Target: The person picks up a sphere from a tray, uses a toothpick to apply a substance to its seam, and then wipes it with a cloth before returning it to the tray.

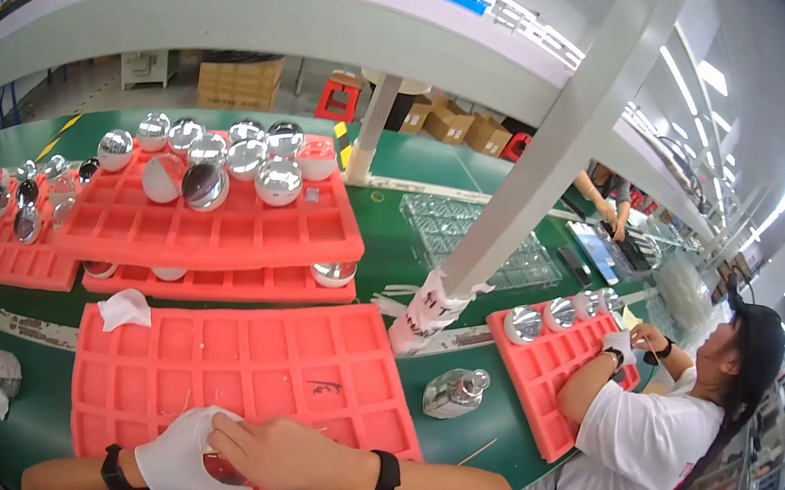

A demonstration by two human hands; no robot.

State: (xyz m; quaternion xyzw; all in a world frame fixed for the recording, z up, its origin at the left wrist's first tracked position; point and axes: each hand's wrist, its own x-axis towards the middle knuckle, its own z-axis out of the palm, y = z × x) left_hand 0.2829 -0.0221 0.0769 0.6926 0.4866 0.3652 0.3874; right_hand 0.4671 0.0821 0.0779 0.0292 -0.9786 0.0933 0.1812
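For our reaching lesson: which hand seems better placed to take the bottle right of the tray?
Probably the right hand: both touch a shiny object, but the right is nearer the bottle, its forearm on that side; the left hand is farther.

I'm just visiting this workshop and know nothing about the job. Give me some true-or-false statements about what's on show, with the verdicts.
1. The left hand wears a white glove. True.
2. The right hand is gloved too. False: it is bare.
3. The two hands meet around a shiny piece. True, though they hide most of it.
4. The upper tray of the stack behind the near red foam tray bears no globes. False: several silver-and-white globes rest on it.
5. A clear bottle is to the right of the near tray. True.
6. The co-worker at the right wears a white cap. False: the cap is black.
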